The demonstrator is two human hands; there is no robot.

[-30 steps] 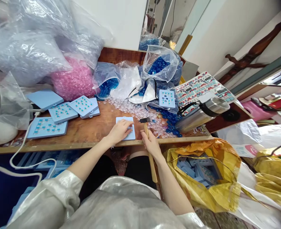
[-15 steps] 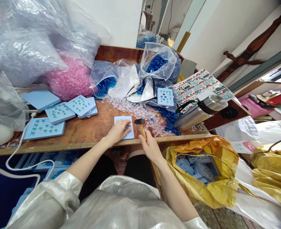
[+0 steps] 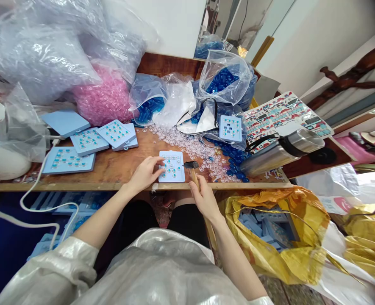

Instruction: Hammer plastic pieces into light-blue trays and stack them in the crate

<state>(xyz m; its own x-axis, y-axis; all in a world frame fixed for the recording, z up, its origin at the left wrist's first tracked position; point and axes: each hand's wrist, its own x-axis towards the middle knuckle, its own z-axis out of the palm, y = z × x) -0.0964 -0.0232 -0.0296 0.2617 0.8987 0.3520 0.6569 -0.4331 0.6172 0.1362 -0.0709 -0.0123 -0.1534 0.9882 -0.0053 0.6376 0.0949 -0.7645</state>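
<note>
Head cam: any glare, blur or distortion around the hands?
Head view: glare on the plastic bag and steel flask; wide-angle stretching at the frame edges, strongest on the sleeve; the left hand, right hand and hammer look fairly sharp, without heavy blur.

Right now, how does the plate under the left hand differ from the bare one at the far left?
The plate under the left hand carries rows of small blue-green pieces; the far-left plate shows a bare face. The first sits near the table's front edge, the other further back. Both are pale blue and squarish.
</note>
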